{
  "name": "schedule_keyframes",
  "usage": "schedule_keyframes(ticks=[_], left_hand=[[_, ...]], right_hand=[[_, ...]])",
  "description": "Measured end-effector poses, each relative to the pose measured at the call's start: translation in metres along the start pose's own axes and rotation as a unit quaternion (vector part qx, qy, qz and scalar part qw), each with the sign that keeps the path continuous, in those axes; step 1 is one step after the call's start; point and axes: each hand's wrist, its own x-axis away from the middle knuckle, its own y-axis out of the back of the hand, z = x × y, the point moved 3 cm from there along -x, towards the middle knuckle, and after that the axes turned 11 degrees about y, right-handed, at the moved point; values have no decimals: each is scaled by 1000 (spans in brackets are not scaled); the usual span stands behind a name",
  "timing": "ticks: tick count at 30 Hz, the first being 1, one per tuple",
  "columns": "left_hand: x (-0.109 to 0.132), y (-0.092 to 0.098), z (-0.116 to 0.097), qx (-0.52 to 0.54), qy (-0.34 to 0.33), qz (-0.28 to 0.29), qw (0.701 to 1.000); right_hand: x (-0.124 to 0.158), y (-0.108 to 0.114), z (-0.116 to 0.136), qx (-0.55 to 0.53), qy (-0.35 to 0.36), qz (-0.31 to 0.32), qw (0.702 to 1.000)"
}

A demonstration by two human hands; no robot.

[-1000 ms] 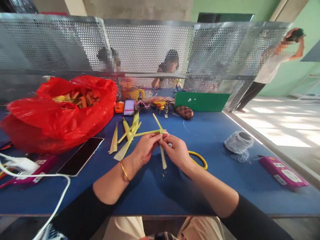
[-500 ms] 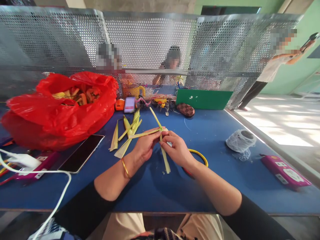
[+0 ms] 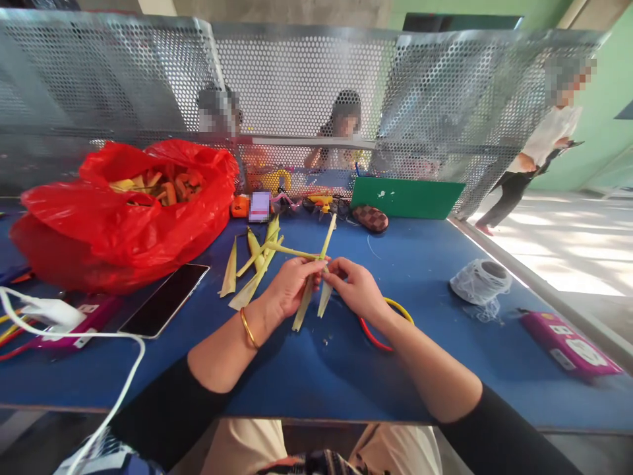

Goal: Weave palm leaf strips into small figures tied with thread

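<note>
Pinches crossed leaf strips (image 3: 303, 307) in the left hand (image 3: 293, 284). Grips one in the right hand (image 3: 355, 285), above the blue table (image 3: 395, 382).

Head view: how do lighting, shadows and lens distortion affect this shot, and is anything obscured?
Head view: glare washes out patches of the floor at right; head view: soft shadows lie on the blue table below the left hand and right hand; head view: the standing person looks slanted, probably wide-angle stretch; head view: pixelation hides that person's face.
</note>
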Motion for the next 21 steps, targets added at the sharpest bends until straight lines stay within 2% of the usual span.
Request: schedule_keyframes(ticks=[4, 8, 9, 11, 14, 15, 17, 19, 21], left_hand=[[-5, 1, 4, -113, -55, -27, 992], [-5, 2, 1, -176, -75, -54, 980], [-4, 2, 0, -185, -73, -50, 979], [-2, 2, -1, -214, -58, -25, 975], [4, -3, 3, -295, -13, 57, 954], [5, -5, 6, -320, 1, 84, 944], [8, -9, 12, -356, 18, 116, 927], [9, -12, 18, -375, 18, 112, 920], [8, -14, 21, -383, 11, 97, 919]], right_hand=[[2, 1, 5, 58, 17, 18, 998], [3, 9, 12, 100, 42, 55, 993], [3, 12, 15, 120, 52, 50, 990], [3, 21, 20, 175, 88, -2, 981], [1, 29, 25, 214, 132, -78, 965], [0, 29, 24, 195, 125, -73, 970], [-1, 23, 17, 99, 66, -22, 993], [-1, 15, 8, -36, -22, 34, 999], [0, 9, 4, -131, -74, 59, 987]])
